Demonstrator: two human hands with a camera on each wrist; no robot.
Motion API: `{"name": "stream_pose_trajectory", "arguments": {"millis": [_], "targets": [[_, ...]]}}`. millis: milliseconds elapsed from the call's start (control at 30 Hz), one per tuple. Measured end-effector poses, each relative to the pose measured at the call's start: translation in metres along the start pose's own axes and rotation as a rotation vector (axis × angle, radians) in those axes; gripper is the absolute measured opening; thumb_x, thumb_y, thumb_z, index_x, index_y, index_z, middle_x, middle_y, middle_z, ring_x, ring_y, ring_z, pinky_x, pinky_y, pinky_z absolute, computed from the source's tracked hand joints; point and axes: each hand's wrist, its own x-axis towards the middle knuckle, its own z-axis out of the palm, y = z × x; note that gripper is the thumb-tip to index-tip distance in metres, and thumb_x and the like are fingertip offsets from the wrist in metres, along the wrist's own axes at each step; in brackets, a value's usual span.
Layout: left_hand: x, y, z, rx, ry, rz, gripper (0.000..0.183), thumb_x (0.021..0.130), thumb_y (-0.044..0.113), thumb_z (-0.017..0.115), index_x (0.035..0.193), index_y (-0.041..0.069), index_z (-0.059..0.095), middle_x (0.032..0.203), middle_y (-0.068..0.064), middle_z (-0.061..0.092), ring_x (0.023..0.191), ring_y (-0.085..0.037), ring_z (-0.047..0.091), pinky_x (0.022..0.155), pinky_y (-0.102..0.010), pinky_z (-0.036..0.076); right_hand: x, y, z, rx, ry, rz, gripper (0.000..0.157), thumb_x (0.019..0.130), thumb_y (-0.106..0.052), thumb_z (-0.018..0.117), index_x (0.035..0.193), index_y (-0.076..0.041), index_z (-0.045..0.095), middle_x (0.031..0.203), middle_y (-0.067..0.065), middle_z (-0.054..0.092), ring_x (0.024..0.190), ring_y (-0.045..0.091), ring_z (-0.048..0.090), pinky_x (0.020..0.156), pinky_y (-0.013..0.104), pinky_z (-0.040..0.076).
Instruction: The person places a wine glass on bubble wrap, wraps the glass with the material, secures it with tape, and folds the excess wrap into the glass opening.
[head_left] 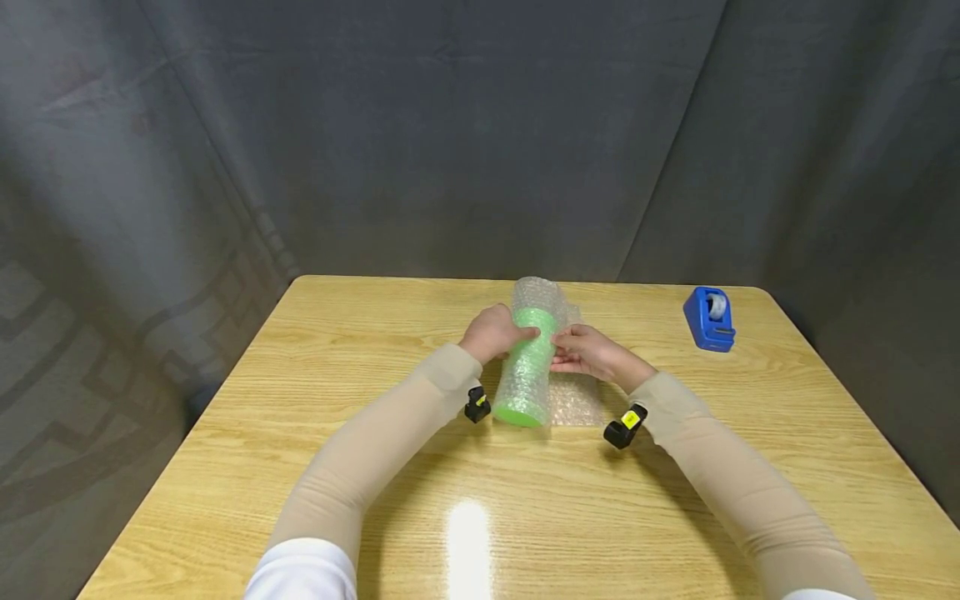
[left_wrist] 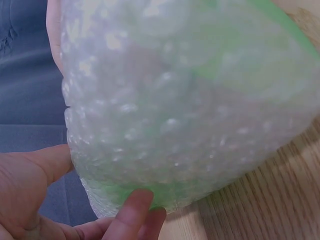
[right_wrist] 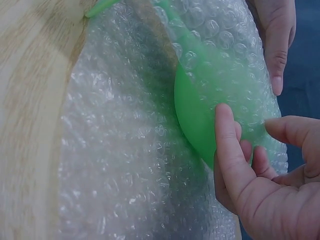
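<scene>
A smooth, rounded green vase-like object (head_left: 517, 416) lies lengthwise on the table, partly rolled in clear bubble wrap (head_left: 579, 402). My left hand (head_left: 493, 332) holds the roll from its left side, thumb over the top; in the left wrist view its fingers (left_wrist: 131, 212) curl against the wrap. At the right side, my right hand (head_left: 592, 352) pinches the wrap's overlapping edge, its thumb and fingers touching the plastic in the right wrist view. Bare green surface (right_wrist: 189, 112) shows beside that edge. A flat length of wrap extends to the right, under my right hand.
A blue tape dispenser (head_left: 705, 329) with a roll of clear tape stands at the back right of the wooden table (head_left: 360, 500). Grey curtain (head_left: 480, 150) hangs behind the far edge and along both sides. Black wrist cameras hang beneath both wrists.
</scene>
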Motion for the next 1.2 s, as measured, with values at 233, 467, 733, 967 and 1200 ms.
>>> {"name": "stream_pose_trajectory", "arguments": {"millis": [233,467,733,967,1200], "targets": [[-0.001,0.001,0.001,0.008,0.008,-0.002,0.046,0.089,0.046,0.067,0.104,0.004,0.057,0.086,-0.005,0.061,0.066,-0.016,0.061,0.05,-0.023,0.046,-0.001,-0.001,0.0,-0.001,-0.005,-0.004,0.007,0.104,-0.009,0.038,0.104,-0.001,0.037,0.086,0.004,0.046,0.077,0.011,0.057,0.082,0.023,0.056],[0.0,0.001,0.001,0.01,0.007,-0.008,0.046,0.089,0.047,0.066,0.105,0.004,0.056,0.085,-0.005,0.061,0.069,-0.018,0.064,0.05,-0.024,0.046,-0.002,0.0,0.0,0.0,-0.009,-0.005,0.007,0.104,-0.008,0.038,0.103,-0.001,0.037,0.086,0.004,0.046,0.077,0.011,0.057,0.081,0.024,0.057],[0.002,0.003,0.0,0.026,-0.021,-0.03,0.044,0.089,0.048,0.066,0.1,0.006,0.056,0.081,-0.005,0.06,0.072,-0.021,0.067,0.05,-0.025,0.045,-0.001,-0.003,0.001,-0.249,0.149,-0.049,0.012,0.1,-0.011,0.05,0.093,-0.004,0.044,0.072,-0.002,0.042,0.063,0.006,0.042,0.062,0.019,0.046],[0.001,0.002,-0.001,0.014,-0.023,-0.025,0.047,0.089,0.048,0.066,0.106,0.005,0.055,0.083,-0.005,0.06,0.075,-0.023,0.069,0.049,-0.024,0.046,-0.002,-0.008,0.008,-0.138,0.1,0.005,0.006,0.101,-0.006,0.041,0.102,-0.001,0.039,0.082,0.005,0.047,0.072,0.009,0.053,0.083,0.029,0.057],[-0.001,0.002,0.0,-0.006,-0.021,-0.013,0.05,0.089,0.046,0.066,0.112,0.003,0.054,0.087,-0.006,0.06,0.075,-0.023,0.067,0.051,-0.024,0.048,0.001,-0.009,0.01,-0.104,0.101,0.039,0.011,0.104,-0.014,0.035,0.1,-0.004,0.037,0.077,0.001,0.043,0.068,0.009,0.052,0.087,0.036,0.056]]}}
